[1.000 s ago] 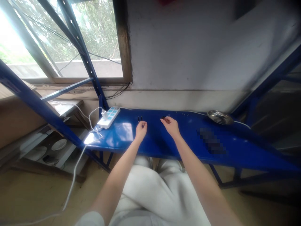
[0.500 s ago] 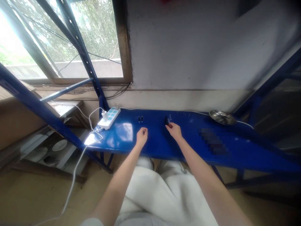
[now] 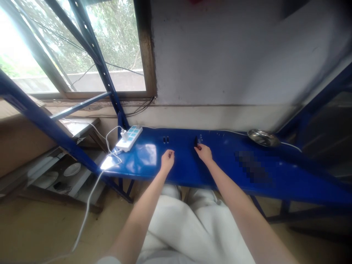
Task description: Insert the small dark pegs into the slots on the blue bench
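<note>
My left hand (image 3: pixel 167 160) hovers over the front part of the blue table (image 3: pixel 181 165), its fingers curled in a pinch; whatever it may hold is too small to make out. My right hand (image 3: pixel 204 153) is closed too, fingertips down by a small dark upright piece (image 3: pixel 195 140). I cannot tell whether those fingers grip the dark piece or only touch beside it. Just behind the right hand lie several small clear pieces (image 3: pixel 200 138). Two small dark cylinders with pale ends (image 3: pixel 166 139) sit side by side behind my left hand.
A white power strip (image 3: pixel 129 138) with a plugged-in cord lies at the table's left end. On the right are a shiny metal dish (image 3: pixel 263 138) and a blurred-out dark object (image 3: pixel 254 167). Tiny pale bits (image 3: pixel 219 134) lie near the back edge. Blue metal uprights (image 3: pixel 106 73) flank the table.
The whole view has shifted slightly, with things appearing a little further right. Both hands stay in nearly the same places with fingers closed.
</note>
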`<state>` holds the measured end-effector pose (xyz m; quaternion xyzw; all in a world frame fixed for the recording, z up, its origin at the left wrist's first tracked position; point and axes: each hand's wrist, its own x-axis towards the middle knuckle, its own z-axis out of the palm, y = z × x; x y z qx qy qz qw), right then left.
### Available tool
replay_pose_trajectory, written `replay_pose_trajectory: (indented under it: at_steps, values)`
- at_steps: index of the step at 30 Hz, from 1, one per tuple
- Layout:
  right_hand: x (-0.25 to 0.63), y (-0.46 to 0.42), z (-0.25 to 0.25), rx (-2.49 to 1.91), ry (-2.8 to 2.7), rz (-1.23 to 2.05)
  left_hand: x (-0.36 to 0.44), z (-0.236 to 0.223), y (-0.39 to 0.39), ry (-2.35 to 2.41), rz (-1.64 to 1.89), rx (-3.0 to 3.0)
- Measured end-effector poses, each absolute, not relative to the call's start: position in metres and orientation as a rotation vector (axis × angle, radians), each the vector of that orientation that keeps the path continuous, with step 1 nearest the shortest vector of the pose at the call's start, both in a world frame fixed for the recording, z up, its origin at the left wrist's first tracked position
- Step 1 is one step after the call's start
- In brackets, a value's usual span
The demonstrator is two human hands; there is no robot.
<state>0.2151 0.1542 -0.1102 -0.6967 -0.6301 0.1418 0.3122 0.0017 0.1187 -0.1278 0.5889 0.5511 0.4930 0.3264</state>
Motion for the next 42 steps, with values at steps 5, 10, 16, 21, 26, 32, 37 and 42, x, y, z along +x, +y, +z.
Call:
replay_pose_trajectory:
  at_steps: [5, 10, 16, 21, 26, 32, 37, 42]
  values:
    - [0.214, 0.154, -0.11, -1.865, -1.644, 0.362, 0.002, -0.129, 0.12, 1.457, 1.296, 1.526]
    - [0.212, 0.155, -0.109, -1.894, -1.625, 0.405, 0.002, -0.128, 0.119, 1.446, 1.293, 1.497]
    - [0.218, 0.159, -0.107, -1.937, -1.666, 0.47, 0.001, -0.128, 0.118, 1.43, 1.284, 1.492]
    - [0.231, 0.16, -0.105, -1.999, -1.633, 0.469, 0.002, -0.127, 0.119, 1.442, 1.289, 1.482]
    - [0.237, 0.16, -0.103, -2.081, -1.542, 0.427, 0.002, -0.126, 0.119, 1.437, 1.291, 1.482]
    - [0.235, 0.161, -0.106, -2.101, -1.574, 0.414, 0.002, -0.126, 0.118, 1.433, 1.294, 1.495]
    - [0.235, 0.161, -0.105, -2.107, -1.597, 0.376, 0.002, -0.126, 0.118, 1.429, 1.28, 1.487]
    - [0.236, 0.162, -0.106, -2.099, -1.612, 0.394, 0.002, -0.125, 0.117, 1.439, 1.273, 1.477]
